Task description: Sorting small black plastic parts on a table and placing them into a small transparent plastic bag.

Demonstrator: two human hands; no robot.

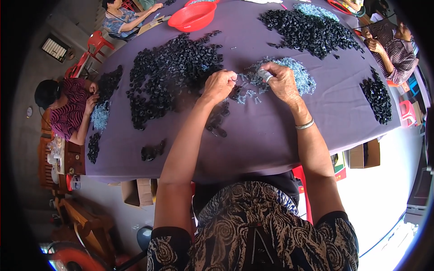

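Closely curled: left fingers, right fingers near pale-blue pieces; anything held, unclear.

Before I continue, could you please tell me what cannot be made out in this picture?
All in the head view:
Left grip: whether it holds anything; its own closed fist hides this.
Right grip: what it pinches, if anything; its own closed hand covers it.
Small light blue pieces piled beside the right grip: exact shape; too small.
Small black pieces below the left grip: outlines; blurred.
Brown cardboard box at lower left: upper part; purple tablecloth covers it.
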